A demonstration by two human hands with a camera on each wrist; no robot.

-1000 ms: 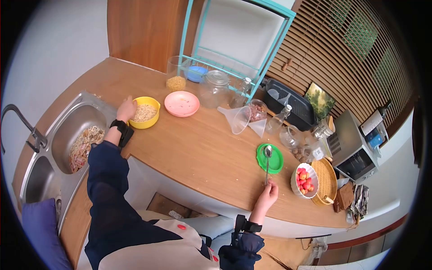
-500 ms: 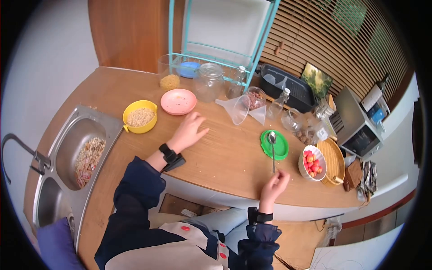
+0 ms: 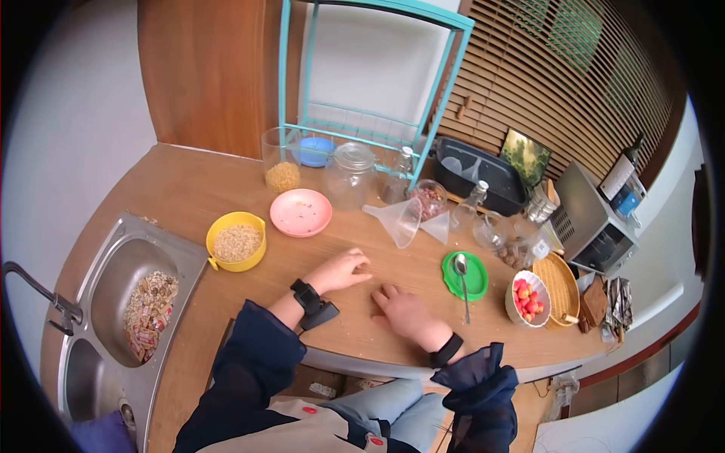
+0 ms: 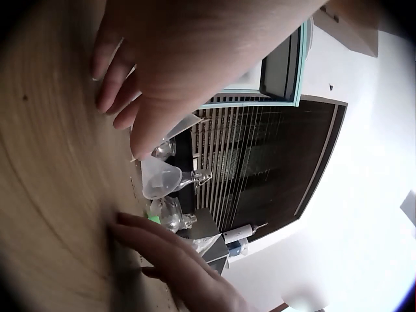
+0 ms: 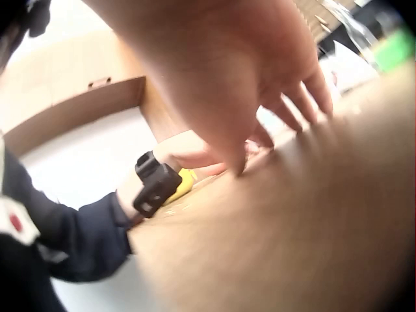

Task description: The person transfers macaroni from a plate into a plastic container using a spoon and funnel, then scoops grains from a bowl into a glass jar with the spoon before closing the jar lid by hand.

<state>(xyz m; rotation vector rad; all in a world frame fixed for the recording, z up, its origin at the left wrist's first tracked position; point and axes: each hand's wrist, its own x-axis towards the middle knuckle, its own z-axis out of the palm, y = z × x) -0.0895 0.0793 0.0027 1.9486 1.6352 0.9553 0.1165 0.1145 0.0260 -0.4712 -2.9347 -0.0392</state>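
Observation:
Both hands are close together at the middle of the wooden counter [image 3: 347, 325], holding nothing. The left hand [image 3: 338, 272] lies just right of the yellow bowl of oats [image 3: 236, 241] and below the pink plate [image 3: 300, 213]. In the left wrist view the left hand [image 4: 175, 65] has its fingers extended toward the wood. My right hand [image 3: 408, 313] is left of the green lid [image 3: 476, 276], on which a spoon [image 3: 465, 291] rests. Seen from the right wrist, the right hand's [image 5: 260, 91] spread fingertips meet the counter surface.
A sink [image 3: 113, 264] with food scraps is at the left. Along the back stand a glass jar [image 3: 350, 177], a funnel [image 3: 400, 222], bottles and a teal rack [image 3: 445, 98]. A white bowl of red fruit [image 3: 545, 309], a wicker tray [image 3: 560, 283] and a microwave [image 3: 589, 226] are at the right.
The left hand has left the yellow bowl and moved right. My right hand has let go of the spoon handle and moved left toward the other hand. The spoon stays on the green lid.

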